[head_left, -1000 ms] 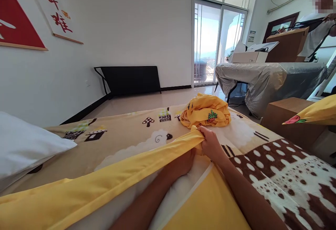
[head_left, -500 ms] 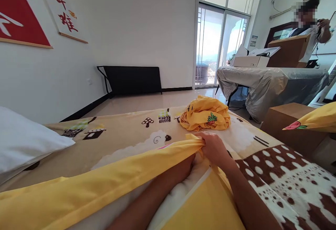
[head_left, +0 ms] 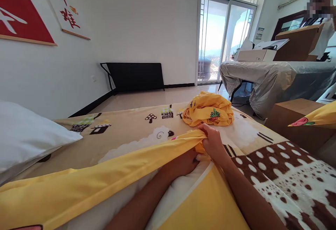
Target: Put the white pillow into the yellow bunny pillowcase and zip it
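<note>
A yellow fabric cover (head_left: 105, 170) stretches from the lower left to the middle of the bed, with white filling (head_left: 181, 188) showing in its opening. My right hand (head_left: 211, 139) pinches the cover's corner edge. Beneath that raised edge, inside the opening, my left hand (head_left: 186, 162) lies against the white filling; its fingertips are partly hidden, and what they grip cannot be made out. Just beyond my hands, a crumpled yellow cloth bundle (head_left: 208, 109) rests on the patterned blanket (head_left: 136, 135).
A white pillow (head_left: 34, 135) lies at the left. Cardboard box (head_left: 296, 118) and a plastic-covered table (head_left: 265, 79) stand at the right, with a person (head_left: 324, 34) behind the table. A black folded frame (head_left: 136, 76) leans against the far wall.
My view has shifted slightly. My left hand shows more from under the yellow edge, and my right hand still holds the cover. The person has moved toward the right edge of view.
</note>
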Demonstrator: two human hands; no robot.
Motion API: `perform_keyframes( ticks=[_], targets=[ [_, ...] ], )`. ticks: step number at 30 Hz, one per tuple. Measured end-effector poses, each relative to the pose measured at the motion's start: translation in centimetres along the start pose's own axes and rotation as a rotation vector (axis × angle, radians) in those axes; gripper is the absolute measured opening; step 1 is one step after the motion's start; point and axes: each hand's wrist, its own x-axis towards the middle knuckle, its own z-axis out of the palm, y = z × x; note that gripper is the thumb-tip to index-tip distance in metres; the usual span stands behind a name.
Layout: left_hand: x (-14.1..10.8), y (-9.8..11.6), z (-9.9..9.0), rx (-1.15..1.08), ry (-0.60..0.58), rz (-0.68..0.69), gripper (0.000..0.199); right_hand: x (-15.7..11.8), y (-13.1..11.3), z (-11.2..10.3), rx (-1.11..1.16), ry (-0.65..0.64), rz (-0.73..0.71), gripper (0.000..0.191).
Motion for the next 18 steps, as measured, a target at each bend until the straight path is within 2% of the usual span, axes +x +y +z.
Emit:
perform_keyframes(
  ticks=[5, 8, 14, 16, 18],
  targets=[
    [-0.5, 0.5, 0.5, 0.137, -0.064, 0.189, 0.021, 0.0, 0.2, 0.0, 0.067, -0.019, -0.008, 0.033],
    [-0.6, 0.5, 0.5, 0.166, -0.105, 0.203, 0.022, 0.0, 0.3, 0.0, 0.100, 0.000, 0.002, 0.035],
    [-0.1, 0.3, 1.1, 0.182, 0.207, 0.089, 0.044, -0.1, 0.3, 0.0, 0.146, 0.029, -0.008, 0.034],
    [0.2, 0.1, 1.3, 0.157, 0.251, 0.028, 0.050, -0.1, 0.4, 0.2, 0.169, 0.034, -0.008, 0.036],
    [0.5, 0.0, 1.5, 0.120, 0.255, -0.061, 0.048, 0.0, 0.7, 0.3, 0.207, 0.024, -0.013, 0.038]
  ],
)
